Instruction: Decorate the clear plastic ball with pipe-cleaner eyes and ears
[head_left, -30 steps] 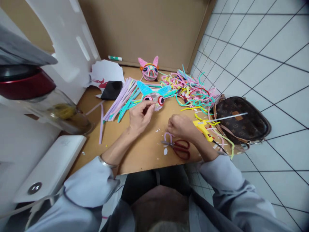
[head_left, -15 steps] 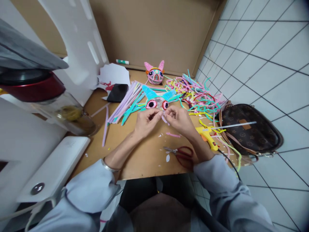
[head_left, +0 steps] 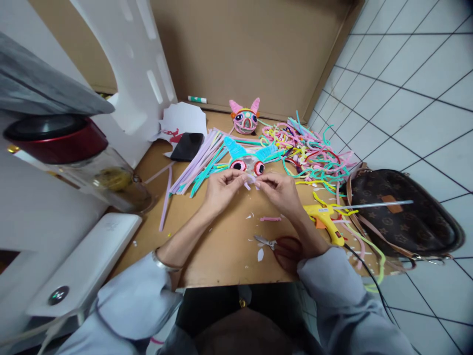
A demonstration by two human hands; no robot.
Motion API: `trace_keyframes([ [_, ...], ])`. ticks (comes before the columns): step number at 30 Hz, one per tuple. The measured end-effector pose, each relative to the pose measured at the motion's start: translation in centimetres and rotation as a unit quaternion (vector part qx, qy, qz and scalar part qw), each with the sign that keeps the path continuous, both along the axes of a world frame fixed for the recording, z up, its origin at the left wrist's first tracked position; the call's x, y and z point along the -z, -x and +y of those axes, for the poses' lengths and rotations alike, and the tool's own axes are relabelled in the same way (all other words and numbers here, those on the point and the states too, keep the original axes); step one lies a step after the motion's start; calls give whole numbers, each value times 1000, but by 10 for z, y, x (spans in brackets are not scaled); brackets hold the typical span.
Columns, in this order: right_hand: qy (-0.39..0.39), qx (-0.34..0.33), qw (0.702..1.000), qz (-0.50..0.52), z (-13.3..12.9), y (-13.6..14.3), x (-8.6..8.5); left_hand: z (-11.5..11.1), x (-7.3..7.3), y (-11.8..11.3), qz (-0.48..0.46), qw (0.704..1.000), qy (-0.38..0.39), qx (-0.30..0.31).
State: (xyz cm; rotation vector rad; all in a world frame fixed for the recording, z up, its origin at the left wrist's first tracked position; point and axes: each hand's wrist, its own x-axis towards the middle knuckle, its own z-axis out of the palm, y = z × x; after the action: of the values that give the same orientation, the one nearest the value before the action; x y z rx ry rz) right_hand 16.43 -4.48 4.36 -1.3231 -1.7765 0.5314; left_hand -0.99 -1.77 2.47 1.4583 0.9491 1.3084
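This looks like a small craft corner, though whether in a home or a shop cannot be told. The brown table [head_left: 229, 246] carries bundled pipe cleaners [head_left: 201, 160], a tangled heap of them [head_left: 314, 153] at its far right corner, a yellow glue gun [head_left: 325, 217] and red-handled scissors [head_left: 286, 249] near the front edge. White tiles [head_left: 399, 113] with dark joints, a handbag [head_left: 402, 212] at the right edge and a lidded jar [head_left: 111, 177] on the left give it an everyday, indoor look.

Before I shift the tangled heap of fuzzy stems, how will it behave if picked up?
The tangled heap of fuzzy stems looks light for its bulk, being all thin strands. It will probably flop and sag, since many stems curl loosely. Expect stragglers: the strands cross and loop, so lifting a few may drag others along.
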Motion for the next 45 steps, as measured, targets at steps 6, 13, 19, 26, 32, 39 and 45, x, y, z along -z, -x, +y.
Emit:
trace_keyframes([
  [6,92,3,987,133,2,7,9,-1,3,-1,15,1000,-5,-4],
  [13,117,1,979,169,4,9,13,-2,6,-2,31,999,-14,-6],
  [19,128,-14,972,199,3,15,15,-1,9,-3,27,999,-38,-11],
  [26,100,-18,968,231,0,16,20,-2,14,-4,14,999,-52,-10],
  [32,96,11,957,274,4,15,24,-3,19,-8,-15,998,-49,30],
  [39,94,24,945,313,6,18,26,0,25,-9,7,995,-95,1],
  [45,92,55,941,322,9,21,32,5,31,-8,-27,998,-52,-28],
])
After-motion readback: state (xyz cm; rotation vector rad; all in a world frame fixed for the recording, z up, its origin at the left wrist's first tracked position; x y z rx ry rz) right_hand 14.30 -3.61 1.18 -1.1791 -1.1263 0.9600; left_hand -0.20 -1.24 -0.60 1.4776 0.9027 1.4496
